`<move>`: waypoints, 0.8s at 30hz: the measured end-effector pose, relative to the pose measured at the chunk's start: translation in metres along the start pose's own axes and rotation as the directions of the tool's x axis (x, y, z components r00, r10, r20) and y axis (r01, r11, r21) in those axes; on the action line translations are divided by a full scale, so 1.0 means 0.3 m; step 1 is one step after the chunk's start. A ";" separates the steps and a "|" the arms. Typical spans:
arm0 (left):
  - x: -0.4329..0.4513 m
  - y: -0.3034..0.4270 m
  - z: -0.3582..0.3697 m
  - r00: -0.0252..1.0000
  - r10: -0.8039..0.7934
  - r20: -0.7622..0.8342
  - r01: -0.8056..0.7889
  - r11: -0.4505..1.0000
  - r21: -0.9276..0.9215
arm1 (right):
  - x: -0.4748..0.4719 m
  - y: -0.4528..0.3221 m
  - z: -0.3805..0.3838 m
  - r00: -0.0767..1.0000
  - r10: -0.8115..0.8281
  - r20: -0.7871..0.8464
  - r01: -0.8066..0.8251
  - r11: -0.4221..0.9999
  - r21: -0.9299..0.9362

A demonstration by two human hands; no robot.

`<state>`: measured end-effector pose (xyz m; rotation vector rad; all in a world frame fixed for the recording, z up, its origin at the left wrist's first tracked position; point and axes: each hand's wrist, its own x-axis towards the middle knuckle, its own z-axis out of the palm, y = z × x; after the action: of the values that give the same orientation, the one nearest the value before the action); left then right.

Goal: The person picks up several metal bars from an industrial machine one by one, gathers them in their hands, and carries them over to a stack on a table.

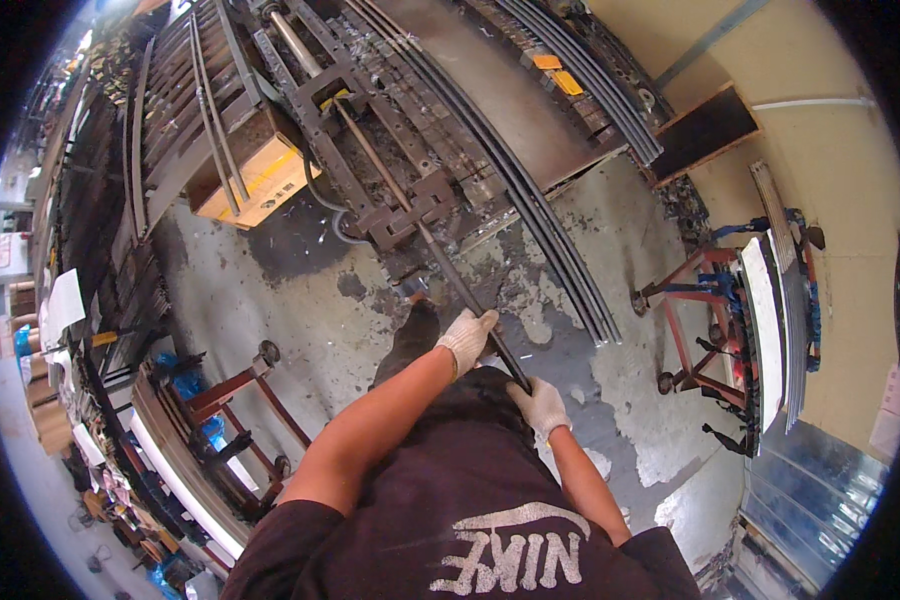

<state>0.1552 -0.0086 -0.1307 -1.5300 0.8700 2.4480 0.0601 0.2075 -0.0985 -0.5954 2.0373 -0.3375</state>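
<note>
My left hand (469,341), in a white knit work glove, is closed around a long dark metal rod (450,271). Nearer my body, my right hand (541,406) in a matching glove grips the rod's near end. From my hands the rod slants away into a heavy steel machine bed (409,124). It passes through a slotted steel block (409,214) at the bed's near end. Farther along, it meets a steel carriage (335,88) with a yellow part, in line with a shiny cylinder shaft (296,43). My fingers partly hide the rod's near end.
Several dark rods (547,225) overhang the bench on the right, with more rods (615,105) beyond. A cardboard box (259,184) stands left of the machine under two rods. Wheeled red-framed carts stand right (694,330) and left (251,397). The concrete floor (307,330) is stained.
</note>
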 end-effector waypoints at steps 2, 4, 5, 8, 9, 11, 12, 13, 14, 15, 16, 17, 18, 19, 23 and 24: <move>0.013 0.008 -0.018 1.000 -0.010 0.017 0.010 1.000 -0.008 | 0.002 -0.063 -0.014 1.000 0.023 -0.008 -0.023 1.000 -0.009; 0.027 0.036 -0.038 0.999 -0.042 0.029 0.042 0.999 0.014 | 0.024 -0.091 -0.013 1.000 0.015 -0.011 -0.016 1.000 -0.013; 0.033 0.050 -0.049 0.998 -0.057 0.034 0.057 0.998 0.024 | 0.035 -0.104 -0.013 1.000 0.011 -0.012 -0.011 1.000 -0.016; 0.047 0.053 -0.113 0.969 0.214 0.121 -0.244 0.901 0.360 | 0.059 -0.178 -0.022 0.999 0.044 0.006 -0.043 0.999 -0.027; 0.049 0.058 -0.117 0.948 0.282 0.148 -0.319 0.846 0.427 | 0.077 -0.189 -0.021 0.999 0.036 0.005 -0.036 0.999 -0.005; 0.039 0.089 -0.098 0.997 0.071 0.006 -0.071 0.974 0.217 | 0.085 -0.179 -0.010 0.999 0.030 0.020 -0.030 0.999 0.032; 0.032 0.108 -0.094 0.999 0.022 -0.034 -0.015 0.983 0.183 | 0.083 -0.186 -0.012 0.999 0.042 0.021 -0.043 0.998 0.041; 0.009 0.116 -0.087 0.999 0.017 -0.046 -0.006 0.976 0.217 | 0.084 -0.173 -0.005 0.999 0.031 0.010 -0.031 0.998 0.048; 0.033 0.077 -0.102 0.991 0.134 0.011 -0.131 0.943 0.306 | 0.090 -0.156 0.006 1.000 0.019 -0.001 -0.019 0.998 0.055; 0.022 0.076 -0.103 0.966 0.248 0.068 -0.255 0.888 0.382 | 0.095 -0.159 0.006 1.000 0.008 -0.013 -0.007 0.998 0.064; 0.020 0.083 -0.101 0.974 0.221 0.049 -0.219 0.866 0.450 | 0.099 -0.158 -0.003 1.000 0.016 0.020 -0.017 1.000 0.024; 0.020 0.091 -0.094 0.993 0.119 -0.008 -0.108 0.924 0.367 | 0.097 -0.157 -0.007 0.998 0.038 0.041 -0.039 0.999 0.029; -0.045 0.153 -0.070 0.998 0.014 -0.066 0.005 0.963 0.270 | 0.083 -0.178 -0.023 0.996 0.057 0.063 -0.059 0.998 0.032; -0.016 0.113 -0.084 0.993 0.115 -0.019 -0.104 0.945 0.311 | 0.079 -0.192 -0.031 0.993 0.076 0.085 -0.080 0.996 0.034; 0.040 0.075 -0.088 0.994 0.108 -0.016 -0.098 0.948 0.304 | 0.083 -0.199 -0.029 0.997 0.072 0.032 -0.071 0.997 -0.034; 0.065 0.059 -0.100 0.992 0.128 -0.003 -0.121 0.942 0.314 | 0.088 -0.193 -0.027 0.998 0.061 0.021 -0.060 0.996 -0.070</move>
<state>0.1625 -0.0428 -0.1499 -1.4297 1.3251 2.2344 0.0578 0.1443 -0.0868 -0.5760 2.0468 -0.2239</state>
